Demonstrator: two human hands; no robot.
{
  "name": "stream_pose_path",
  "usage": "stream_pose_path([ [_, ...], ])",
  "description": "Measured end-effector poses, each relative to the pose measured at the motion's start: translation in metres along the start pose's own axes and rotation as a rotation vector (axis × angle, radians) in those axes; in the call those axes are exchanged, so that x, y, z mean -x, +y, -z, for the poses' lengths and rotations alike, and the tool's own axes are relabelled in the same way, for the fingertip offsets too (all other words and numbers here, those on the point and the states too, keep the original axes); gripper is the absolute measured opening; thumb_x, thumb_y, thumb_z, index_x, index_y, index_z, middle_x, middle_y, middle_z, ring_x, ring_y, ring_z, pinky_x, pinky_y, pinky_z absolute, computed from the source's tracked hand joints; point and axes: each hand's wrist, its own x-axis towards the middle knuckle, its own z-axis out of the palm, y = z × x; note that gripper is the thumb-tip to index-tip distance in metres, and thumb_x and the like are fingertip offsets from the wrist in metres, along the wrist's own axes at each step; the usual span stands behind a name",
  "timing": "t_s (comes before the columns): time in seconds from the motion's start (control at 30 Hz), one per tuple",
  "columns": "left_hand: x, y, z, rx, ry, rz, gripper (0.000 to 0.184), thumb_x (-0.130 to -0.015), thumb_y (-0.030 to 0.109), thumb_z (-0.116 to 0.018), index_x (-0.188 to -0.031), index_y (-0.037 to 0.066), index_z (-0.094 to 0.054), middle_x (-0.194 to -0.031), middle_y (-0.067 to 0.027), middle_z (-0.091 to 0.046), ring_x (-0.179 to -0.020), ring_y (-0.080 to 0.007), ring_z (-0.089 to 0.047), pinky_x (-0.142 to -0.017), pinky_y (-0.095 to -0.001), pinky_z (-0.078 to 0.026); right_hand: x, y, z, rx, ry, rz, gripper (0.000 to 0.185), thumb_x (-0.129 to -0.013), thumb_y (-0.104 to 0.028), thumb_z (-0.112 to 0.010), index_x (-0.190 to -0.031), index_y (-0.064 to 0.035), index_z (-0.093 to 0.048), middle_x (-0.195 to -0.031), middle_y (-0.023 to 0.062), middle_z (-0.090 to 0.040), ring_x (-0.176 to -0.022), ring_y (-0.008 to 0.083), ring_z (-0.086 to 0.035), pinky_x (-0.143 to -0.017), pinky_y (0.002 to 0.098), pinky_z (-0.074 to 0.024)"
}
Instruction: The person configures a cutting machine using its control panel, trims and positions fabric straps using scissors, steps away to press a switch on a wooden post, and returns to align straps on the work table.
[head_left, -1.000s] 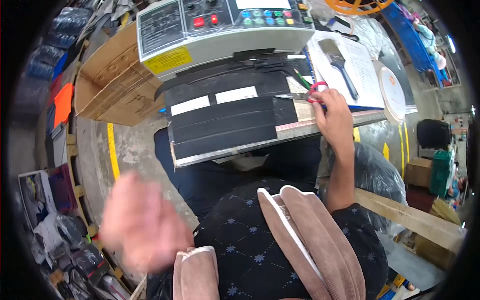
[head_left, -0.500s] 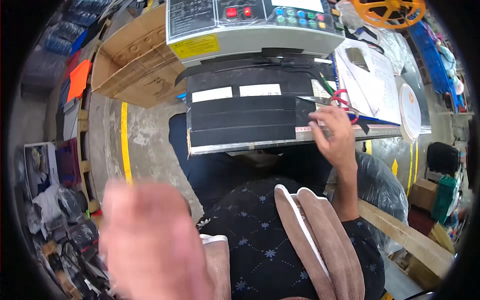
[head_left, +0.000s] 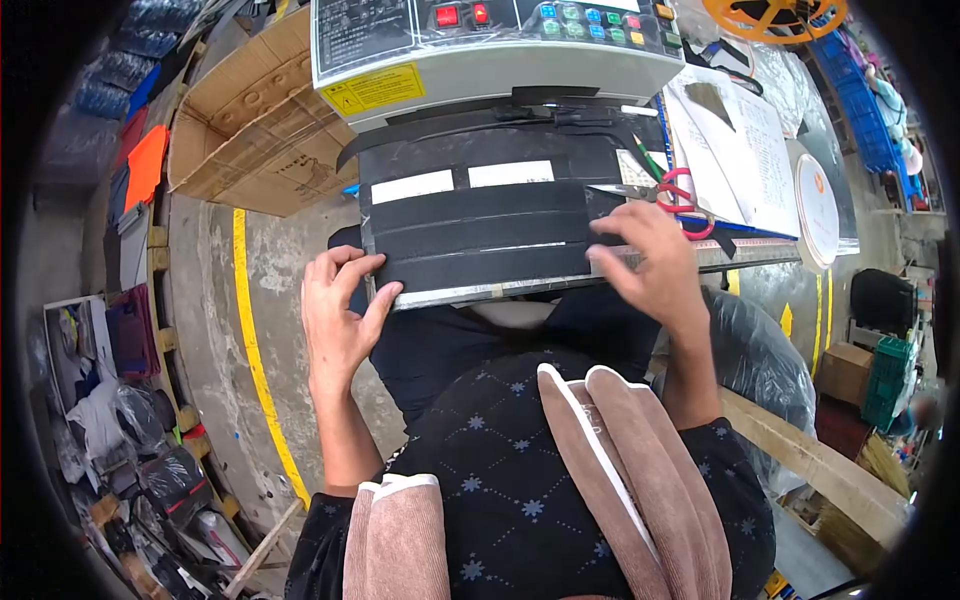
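Several flat black strips (head_left: 480, 236) lie side by side on the dark bench top in front of me. At their left end is my left hand (head_left: 335, 310), thumb and fingers apart, fingertips at the strip nearest me; whether they press on it I cannot tell. My right hand (head_left: 655, 262) hovers by the right end of the strips, its thumb and index apart and nothing visible between them. Just beyond it lie red-handled scissors (head_left: 675, 195) and a green pencil (head_left: 650, 160). Two white paper labels (head_left: 512, 173) sit above the strips.
A grey machine (head_left: 500, 75) with coloured buttons stands at the bench's back. Papers (head_left: 740, 150), a white round spool (head_left: 818, 212) and a ruler (head_left: 765, 247) lie to the right. An open cardboard box (head_left: 270, 150) is at left; an orange reel (head_left: 780, 15) is at upper right.
My left hand has come from close before the camera to the left end of the strips. My right hand has shifted slightly left and lower. The nearest strips now show a narrow light gap between them.
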Motion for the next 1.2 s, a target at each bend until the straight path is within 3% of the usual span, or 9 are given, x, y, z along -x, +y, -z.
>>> stream_pose_path([
  [0.03, 0.000, -0.002, -0.001, -0.007, 0.004, -0.006, 0.041, -0.083, 0.022, -0.096, -0.119, 0.010, -0.081, -0.121, -0.0106, -0.072, -0.113, -0.0343, -0.066, -0.099, -0.0474, -0.052, 0.000, -0.002, -0.003, -0.027, -0.035, 0.030, 0.039, -0.085, -0.029, -0.092, -0.114, -0.0067, -0.081, -0.112, 0.0136, -0.074, -0.108, 0.0354, -0.072, -0.095, 0.0475, -0.0555],
  [0.17, 0.005, -0.007, 0.001, 0.028, 0.003, -0.013, 0.039, -0.083, 0.021, -0.096, -0.117, 0.010, -0.080, -0.120, -0.0109, -0.072, -0.112, -0.0343, -0.067, -0.098, -0.0472, -0.052, 0.001, -0.009, -0.006, 0.007, -0.134, 0.004, 0.051, -0.083, -0.033, -0.095, -0.122, -0.0038, -0.080, -0.120, 0.0150, -0.073, -0.110, 0.0353, -0.072, -0.097, 0.0463, -0.0564],
  [0.47, 0.003, 0.003, 0.001, -0.020, 0.035, 0.037, 0.041, -0.084, 0.022, -0.095, -0.118, 0.007, -0.077, -0.120, -0.0137, -0.073, -0.116, -0.0373, -0.068, -0.102, -0.0472, -0.052, -0.004, -0.006, 0.005, -0.066, -0.079, -0.001, 0.058, -0.076, -0.037, -0.100, -0.120, -0.0044, -0.081, -0.119, 0.0161, -0.073, -0.111, 0.0366, -0.072, -0.097, 0.0468, -0.0581],
  [0.67, 0.009, 0.006, -0.003, -0.016, 0.042, 0.055, 0.040, -0.084, 0.023, -0.096, -0.116, 0.008, -0.077, -0.119, -0.0126, -0.073, -0.113, -0.0362, -0.069, -0.099, -0.0470, -0.052, 0.008, -0.002, -0.001, -0.092, -0.220, 0.037, 0.047, -0.074, -0.029, -0.101, -0.113, -0.0073, -0.084, -0.113, 0.0120, -0.073, -0.106, 0.0328, -0.071, -0.091, 0.0438, -0.0570],
  [0.7, 0.011, 0.007, -0.004, -0.008, 0.054, 0.061, 0.041, -0.083, 0.024, -0.096, -0.117, 0.009, -0.078, -0.120, -0.0116, -0.073, -0.111, -0.0352, -0.069, -0.097, -0.0467, -0.052, 0.011, -0.001, -0.006, -0.103, -0.170, 0.045, 0.038, -0.076, -0.023, -0.098, -0.108, -0.0082, -0.083, -0.108, 0.0090, -0.072, -0.100, 0.0306, -0.070, -0.086, 0.0442, -0.0556],
  [0.93, 0.022, 0.005, 0.012, 0.008, -0.087, -0.028, 0.046, -0.079, 0.023, -0.099, -0.120, 0.010, -0.084, -0.123, -0.0135, -0.072, -0.106, -0.0324, -0.068, -0.095, -0.0459, -0.054, 0.017, 0.004, -0.008, -0.168, -0.101, 0.143, 0.022, -0.081, -0.011, -0.094, -0.100, -0.0089, -0.083, -0.101, 0.0067, -0.075, -0.093, 0.0286, -0.072, -0.081, 0.0411, -0.0566],
  [1.07, 0.022, 0.002, 0.008, -0.032, -0.048, -0.128, 0.038, -0.080, 0.025, -0.098, -0.112, 0.012, -0.082, -0.123, -0.0063, -0.071, -0.103, -0.0280, -0.065, -0.089, -0.0441, -0.051, 0.015, 0.000, -0.008, -0.195, -0.016, 0.147, 0.017, -0.084, -0.007, -0.092, -0.099, -0.0083, -0.083, -0.102, 0.0065, -0.078, -0.090, 0.0280, -0.077, -0.079, 0.0397, -0.0591],
  [1.2, 0.020, 0.007, 0.002, 0.132, -0.027, -0.018, 0.026, -0.083, 0.015, -0.095, -0.101, 0.009, -0.077, -0.110, -0.0056, -0.074, -0.097, -0.0274, -0.068, -0.089, -0.0427, -0.050, 0.012, -0.002, -0.003, -0.177, -0.024, 0.172, 0.017, -0.086, -0.006, -0.091, -0.100, -0.0078, -0.083, -0.105, 0.0073, -0.080, -0.091, 0.0277, -0.079, -0.079, 0.0386, -0.0611],
])
